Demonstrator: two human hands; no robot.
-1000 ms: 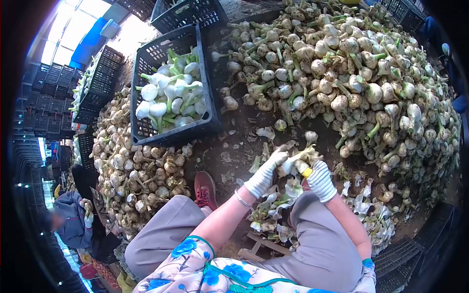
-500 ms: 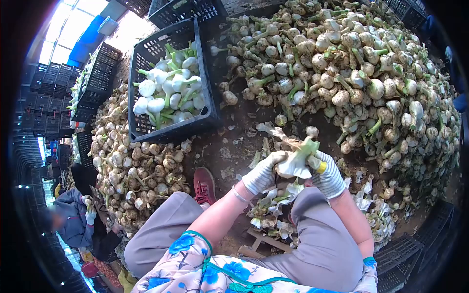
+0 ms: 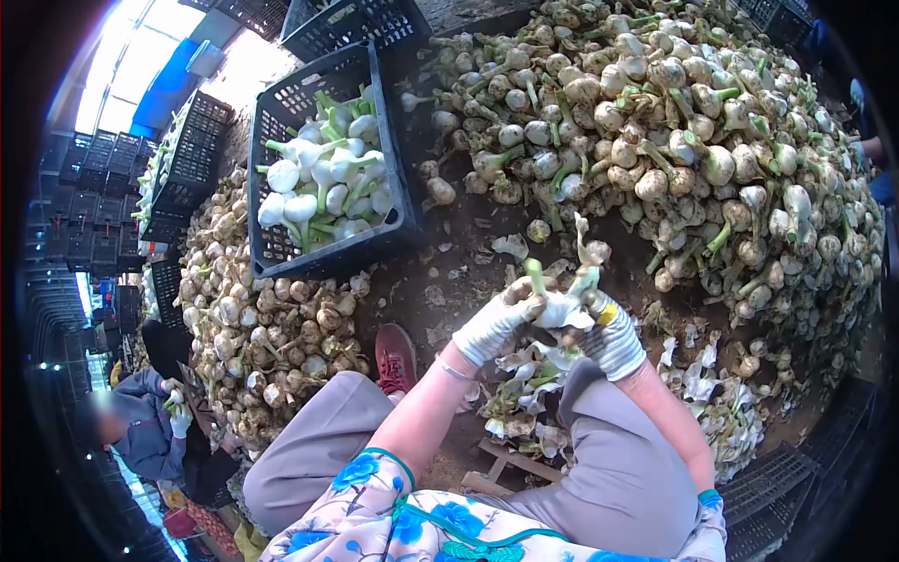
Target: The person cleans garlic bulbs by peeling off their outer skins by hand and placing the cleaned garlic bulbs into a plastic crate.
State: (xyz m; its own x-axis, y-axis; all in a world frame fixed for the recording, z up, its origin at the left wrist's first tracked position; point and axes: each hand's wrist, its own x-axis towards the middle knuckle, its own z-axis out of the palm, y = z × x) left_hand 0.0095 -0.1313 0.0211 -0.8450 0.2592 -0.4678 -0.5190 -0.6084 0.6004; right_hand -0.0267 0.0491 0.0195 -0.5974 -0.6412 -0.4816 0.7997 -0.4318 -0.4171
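Note:
A garlic bulb (image 3: pixel 558 311) with white skin and a green stem is held between both hands over my lap. My left hand (image 3: pixel 496 326), in a striped work glove, is closed around its left side. My right hand (image 3: pixel 613 343), gloved too with a yellow band on one finger, pinches a strip of garlic skin (image 3: pixel 585 281) that stands away from the bulb. The fingertips partly hide the bulb. Below the hands lies a heap of peeled skins (image 3: pixel 524 398) between my knees.
A black crate (image 3: pixel 405 201) of cleaned garlic stands ahead to the left. A large pile of unpeeled garlic (image 3: pixel 655 122) rises ahead and right; another pile (image 3: pixel 272 328) lies left. Another person (image 3: pixel 140 421) sits at far left holding garlic. More crates (image 3: pixel 192 140) stand behind.
The outer leaves have been pulled away from the bulb, and its green stem now shows upright. Both hands have tilted and turned. The seated person's hands have shifted slightly.

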